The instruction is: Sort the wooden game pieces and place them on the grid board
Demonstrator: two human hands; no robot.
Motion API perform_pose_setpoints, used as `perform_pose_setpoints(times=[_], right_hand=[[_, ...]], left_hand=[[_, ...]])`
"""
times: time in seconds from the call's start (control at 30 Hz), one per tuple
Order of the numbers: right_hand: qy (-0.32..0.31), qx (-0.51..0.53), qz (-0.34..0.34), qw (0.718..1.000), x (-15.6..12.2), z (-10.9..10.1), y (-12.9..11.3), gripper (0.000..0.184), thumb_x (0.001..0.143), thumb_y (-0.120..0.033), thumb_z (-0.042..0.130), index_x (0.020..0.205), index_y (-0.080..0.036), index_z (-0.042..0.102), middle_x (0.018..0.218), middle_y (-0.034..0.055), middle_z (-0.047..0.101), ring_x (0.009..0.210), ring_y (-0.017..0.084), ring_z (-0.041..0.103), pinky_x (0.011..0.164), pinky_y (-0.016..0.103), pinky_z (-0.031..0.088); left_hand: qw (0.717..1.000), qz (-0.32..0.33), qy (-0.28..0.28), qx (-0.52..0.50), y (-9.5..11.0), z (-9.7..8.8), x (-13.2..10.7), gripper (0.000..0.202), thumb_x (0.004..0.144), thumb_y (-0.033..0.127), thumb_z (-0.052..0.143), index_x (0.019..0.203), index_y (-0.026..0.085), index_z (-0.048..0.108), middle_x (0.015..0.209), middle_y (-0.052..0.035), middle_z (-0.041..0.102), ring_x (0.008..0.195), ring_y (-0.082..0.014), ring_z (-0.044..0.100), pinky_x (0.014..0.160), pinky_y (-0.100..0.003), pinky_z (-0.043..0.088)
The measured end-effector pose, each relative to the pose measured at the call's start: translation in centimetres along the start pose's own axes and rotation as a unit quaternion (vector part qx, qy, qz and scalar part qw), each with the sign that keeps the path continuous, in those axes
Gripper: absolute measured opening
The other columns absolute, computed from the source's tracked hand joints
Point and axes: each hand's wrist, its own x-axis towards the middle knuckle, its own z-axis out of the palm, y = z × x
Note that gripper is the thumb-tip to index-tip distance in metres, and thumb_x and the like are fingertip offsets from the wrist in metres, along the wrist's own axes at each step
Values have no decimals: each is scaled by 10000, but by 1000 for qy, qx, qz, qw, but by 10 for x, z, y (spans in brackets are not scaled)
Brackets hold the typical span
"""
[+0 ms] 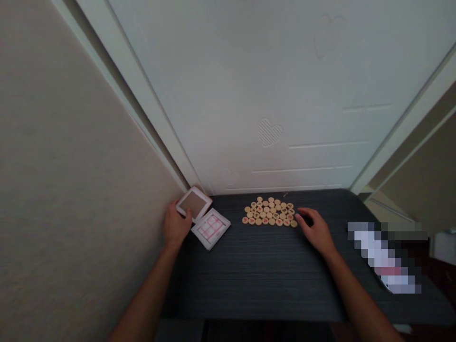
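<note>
Many xiangqi discs [266, 209] could scatter if the right hand [318, 232], thumb and fingers apart, brushed them; the left hand [175, 228] clamps the open case [194, 201] at its edge.

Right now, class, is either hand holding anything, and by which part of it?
The left hand holds the white-rimmed box by its left side, thumb over the rim. The right hand, beside the wooden discs, appears to hold nothing.

Round pieces [268, 215] on dark table [263, 270]
</note>
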Motion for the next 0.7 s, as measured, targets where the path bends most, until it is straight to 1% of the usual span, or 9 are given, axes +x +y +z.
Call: perform_pose_setpoints(times=[0.1, 0.17, 0.23, 0.3, 0.37, 0.47, 0.57, 0.63, 0.7], right_hand=[[2, 2, 4, 1000, 0, 0, 1, 417, 908, -562, 608, 1156, -238, 696, 1146, 105, 696, 1023, 269, 666, 950, 458, 538], [3, 5, 4, 1000, 0, 1, 1, 432, 903, -576, 607, 1154, -236, 698, 1148, 112, 697, 1019, 276, 667, 944, 469, 542], [5, 9, -1, 1000, 0, 1, 1, 439, 903, -582, 603, 1152, -234, 700, 1149, 120, 698, 1025, 283, 666, 947, 478, 542], [6, 9, -5, 1000, 0, 1, 2, 435, 906, -582, 600, 1143, -233, 704, 1146, 123, 700, 1032, 285, 664, 953, 481, 541], [8, 7, -8, 1000, 1, 1, 2, 429, 907, -583, 599, 1129, -233, 708, 1143, 123, 702, 1039, 286, 662, 961, 484, 537], [8, 4, -12, 1000, 1, 1, 2, 421, 908, -584, 596, 1113, -235, 713, 1144, 120, 705, 1057, 288, 660, 983, 489, 523], [6, 3, -12, 1000, 1, 1, 1, 415, 906, -585, 601, 1098, -236, 717, 1144, 116, 708, 1067, 287, 659, 989, 483, 518], [4, 5, -11, 1000, 1, 1, 0, 414, 906, -582, 604, 1098, -234, 717, 1146, 116, 707, 1068, 285, 658, 986, 477, 520], [4, 7, -10, 1000, 1, 1, 0, 414, 908, -580, 603, 1102, -232, 716, 1148, 117, 704, 1067, 283, 657, 983, 476, 521]], left_hand=[[999, -13, -33, 9, -6, 3, 0, 759, 880, 462, 619, 1486, 94, 348, 1419, -230, 511, 1322, -351, 518, 1074, -445, 448], [998, -13, -60, 12, -9, 4, 1, 822, 881, 490, 614, 1512, 67, 299, 1452, -255, 471, 1364, -364, 476, 1097, -455, 429], [996, -8, -88, 14, -9, 3, 1, 825, 875, 499, 621, 1518, 90, 306, 1453, -247, 471, 1359, -364, 485, 1090, -461, 435], [993, 3, -120, 24, -7, -1, -1, 792, 869, 505, 627, 1515, 149, 341, 1467, -218, 468, 1319, -352, 531, 1063, -460, 457], [987, 20, -152, 50, -3, -6, -4, 757, 875, 531, 609, 1511, 198, 369, 1516, -199, 428, 1276, -351, 569, 1032, -461, 476], [977, 32, -188, 100, 7, -16, -12, 715, 899, 607, 529, 1480, 201, 430, 1570, -200, 373, 1239, -378, 592, 1000, -491, 485], [964, 63, -231, 117, 15, -21, -23, 654, 913, 630, 481, 1388, 183, 534, 1493, -188, 490, 1253, -368, 581, 1002, -479, 478], [956, 89, -253, 116, 17, -21, -30, 583, 924, 596, 479, 1341, 200, 574, 1415, -159, 572, 1249, -342, 587, 1012, -453, 470], [951, 106, -266, 120, 18, -18, -37, 530, 933, 548, 478, 1319, 204, 593, 1373, -145, 607, 1217, -327, 606, 1018, -442, 464]])
